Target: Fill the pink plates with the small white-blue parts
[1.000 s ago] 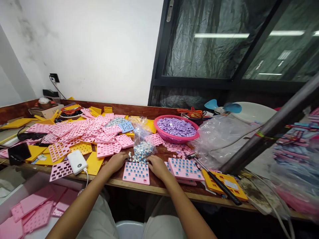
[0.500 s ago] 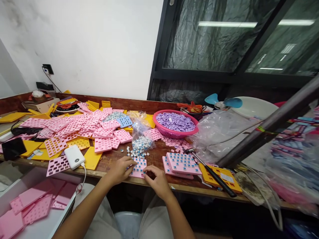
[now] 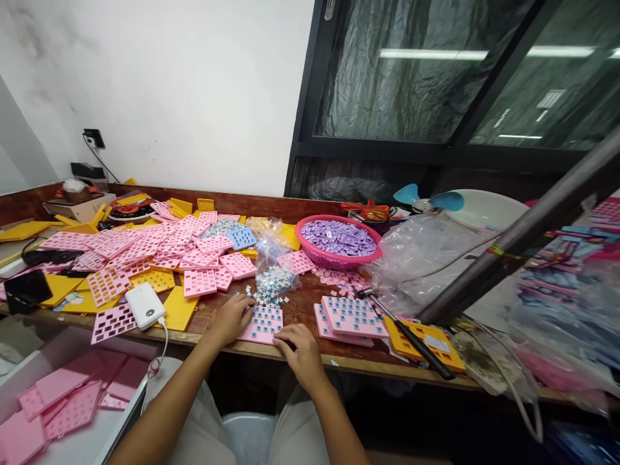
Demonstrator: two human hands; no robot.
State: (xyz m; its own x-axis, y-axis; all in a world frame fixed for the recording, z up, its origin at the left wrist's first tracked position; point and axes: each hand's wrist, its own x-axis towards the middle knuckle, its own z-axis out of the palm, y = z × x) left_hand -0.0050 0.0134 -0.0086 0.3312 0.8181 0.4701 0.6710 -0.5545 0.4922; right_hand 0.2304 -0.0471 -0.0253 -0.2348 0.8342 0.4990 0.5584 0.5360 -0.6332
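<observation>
A pink key panel (image 3: pixel 261 330) with rows of small blue-and-white switches lies at the front edge of the bench between my hands. My left hand (image 3: pixel 233 321) is over its upper left corner, fingers bent together by the near side of a loose switch pile (image 3: pixel 271 284); whatever the fingertips hold is hidden. My right hand (image 3: pixel 301 352) grips the panel's right edge with thumb and fingertips. Just right of it, two more pink panels (image 3: pixel 356 316) are stacked, the top one carrying blue switches.
Many pink plates (image 3: pixel 145 242) and yellow plates (image 3: pixel 177 309) heap the left side. A white power bank (image 3: pixel 145 306) trails a cable. Behind sits a pink basket (image 3: pixel 339 259) of purple pieces. A hammer (image 3: pixel 411 339) rests on yellow plates at right, near a slanted metal pole (image 3: pixel 484 258).
My left hand has moved left and up, from over the panel to its upper left corner by the switch pile. The right hand stays at the panel's right edge. The view has shifted slightly.
</observation>
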